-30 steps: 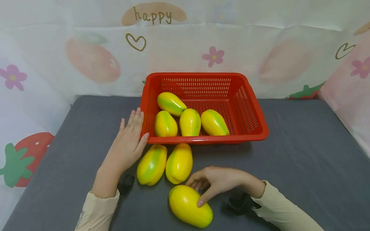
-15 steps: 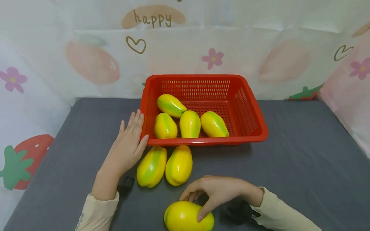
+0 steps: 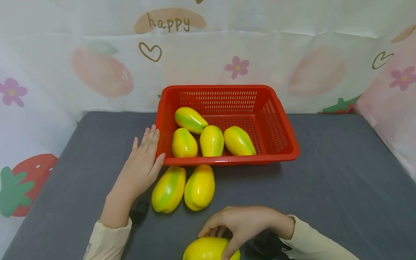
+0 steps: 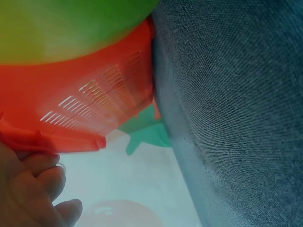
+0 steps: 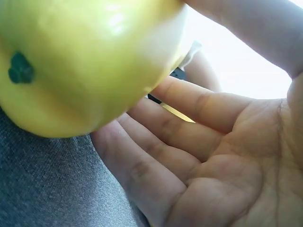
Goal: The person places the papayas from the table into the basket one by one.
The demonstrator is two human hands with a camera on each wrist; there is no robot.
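My left hand [image 3: 139,169] lies against the left side of a red plastic basket [image 3: 247,159], its fingers fairly straight along the rim. Several yellow-green papayas [image 3: 211,141] lie inside the basket. Two more papayas [image 3: 199,187] rest on the cloth right in front of it. Near the bottom edge of the head view, my right hand [image 3: 238,223] holds another papaya [image 3: 203,250], partly cut off by the frame. In the right wrist view the fingers [image 5: 142,165] curve along one side of that papaya [image 5: 90,66], which has a dark green stem spot.
A grey cloth [image 3: 341,180] covers the table. Behind it hangs a pale printed curtain [image 3: 273,47] with fruit and flower pictures. A dark wrist device [image 3: 266,245] sits under the right wrist, another dark one [image 3: 139,212] by the left.
My right hand has drawn the held papaya toward the near edge, away from the basket, so it now leaves the frame partly. The left hand stays against the basket.
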